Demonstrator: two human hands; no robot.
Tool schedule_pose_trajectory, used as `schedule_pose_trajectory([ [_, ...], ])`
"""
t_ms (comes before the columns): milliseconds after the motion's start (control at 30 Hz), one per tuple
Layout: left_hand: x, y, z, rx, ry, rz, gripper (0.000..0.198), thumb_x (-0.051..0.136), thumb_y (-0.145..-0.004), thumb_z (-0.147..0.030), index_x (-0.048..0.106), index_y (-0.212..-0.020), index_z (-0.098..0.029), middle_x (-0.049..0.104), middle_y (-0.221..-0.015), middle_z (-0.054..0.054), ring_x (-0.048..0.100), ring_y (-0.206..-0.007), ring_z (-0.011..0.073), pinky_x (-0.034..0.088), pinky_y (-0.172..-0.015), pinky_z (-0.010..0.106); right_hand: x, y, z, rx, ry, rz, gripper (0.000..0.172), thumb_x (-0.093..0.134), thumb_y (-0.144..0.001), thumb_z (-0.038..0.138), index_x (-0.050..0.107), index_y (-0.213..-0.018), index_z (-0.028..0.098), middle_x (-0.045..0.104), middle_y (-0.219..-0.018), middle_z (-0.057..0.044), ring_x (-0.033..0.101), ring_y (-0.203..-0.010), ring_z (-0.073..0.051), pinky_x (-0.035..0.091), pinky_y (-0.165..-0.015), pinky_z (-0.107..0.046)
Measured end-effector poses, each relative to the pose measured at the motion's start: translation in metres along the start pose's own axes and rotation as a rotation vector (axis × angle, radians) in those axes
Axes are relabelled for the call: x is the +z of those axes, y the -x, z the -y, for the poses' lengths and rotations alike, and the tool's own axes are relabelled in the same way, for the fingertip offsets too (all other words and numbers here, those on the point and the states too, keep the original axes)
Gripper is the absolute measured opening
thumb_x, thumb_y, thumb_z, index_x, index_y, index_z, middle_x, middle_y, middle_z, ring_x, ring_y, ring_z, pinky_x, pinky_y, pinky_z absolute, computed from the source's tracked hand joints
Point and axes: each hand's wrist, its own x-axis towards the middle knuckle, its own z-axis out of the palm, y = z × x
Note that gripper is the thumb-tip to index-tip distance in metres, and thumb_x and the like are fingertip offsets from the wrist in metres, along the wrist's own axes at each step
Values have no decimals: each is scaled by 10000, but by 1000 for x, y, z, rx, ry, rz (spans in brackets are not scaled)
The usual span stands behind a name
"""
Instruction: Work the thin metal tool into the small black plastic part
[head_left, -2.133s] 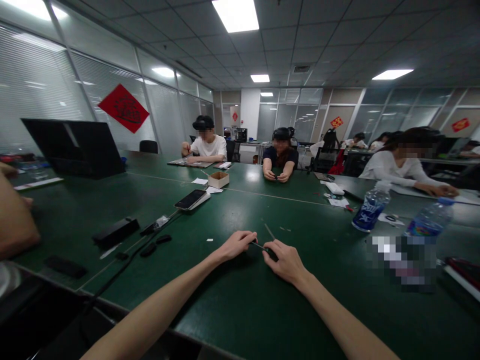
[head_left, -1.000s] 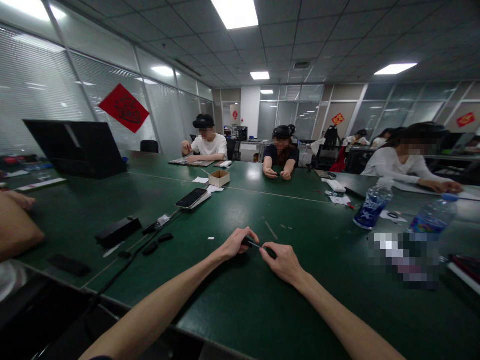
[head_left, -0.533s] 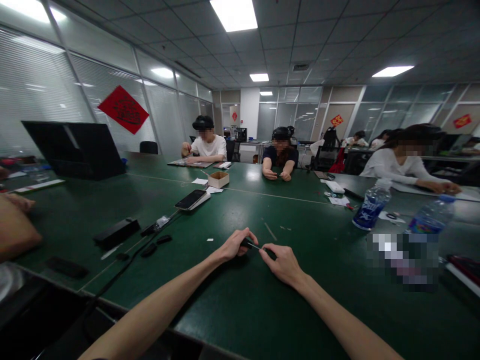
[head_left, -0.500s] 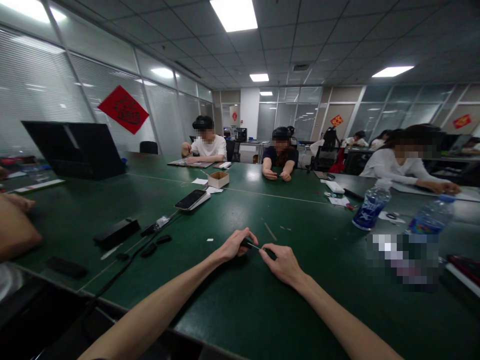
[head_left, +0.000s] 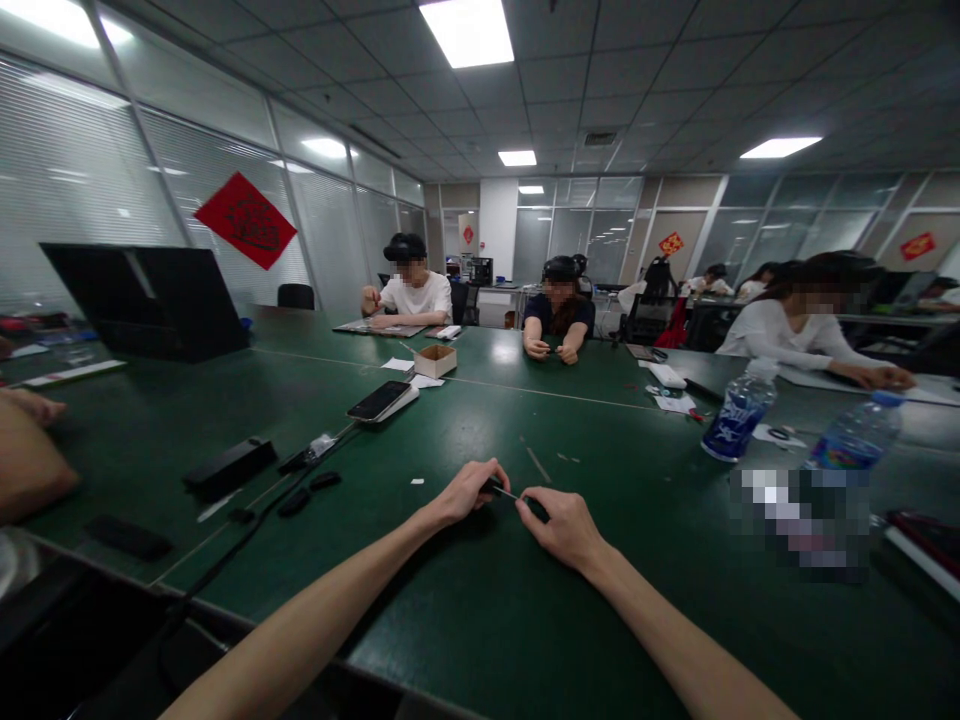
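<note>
Both my hands meet over the middle of the green table [head_left: 450, 620]. My right hand [head_left: 568, 527] is closed round a small screwdriver [head_left: 537, 508] with a dark handle. Its thin metal shaft points left toward my other hand. My left hand [head_left: 469, 490] pinches a small black piece [head_left: 489, 486], mostly hidden by the fingers. The shaft's end reaches this piece; whether it sits in a screw is too small to see. A white scrap [head_left: 417, 481] lies left of my left hand.
Left are a black box [head_left: 231, 468], a cable [head_left: 247, 540] and small black parts [head_left: 294, 502]. A phone [head_left: 377, 401] and small open box [head_left: 436, 360] lie ahead. Two bottles [head_left: 739, 412] stand right. Several people sit round the table; an arm [head_left: 34, 455] rests at left.
The view shifts very slightly. My hands keep nearly the same place and grip, the screwdriver still between them. The person opposite has moved their hands a little.
</note>
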Motion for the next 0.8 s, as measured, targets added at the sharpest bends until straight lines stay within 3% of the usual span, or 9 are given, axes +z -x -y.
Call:
schedule_pose_trajectory([
  [100,-4,-3,3,13,-14,-59,599,298,-884,-585,628,-773,-97,391,-508,-25,308,-438,71,226,-437,195,-2,0,-1,-6,43,-4,294,434,-927,366,646,-1038,195,698,-912,-51,652,-775,-157,469,-718,-242],
  [267,-20,-11,8,-58,168,-210,583,287,-860,-617,593,-833,-122,242,-482,-71,186,-407,58,153,-414,183,-9,1,-5,35,57,-3,284,426,-932,368,647,-981,197,686,-813,-35,631,-684,-134,459,-665,-225],
  [467,-16,-7,4,-49,190,-138,567,317,-867,-602,602,-964,-120,253,-485,-75,199,-416,61,199,-424,179,-8,1,-8,28,79,-34,271,438,-925,360,647,-976,196,688,-829,-38,635,-698,-142,449,-660,-230],
  [800,-7,-6,4,-37,-17,-54,618,261,-890,-575,638,-800,-94,344,-463,-40,292,-426,81,243,-453,209,-6,2,-8,0,114,10,275,431,-924,358,646,-1007,207,696,-861,-41,648,-729,-148,454,-676,-232],
])
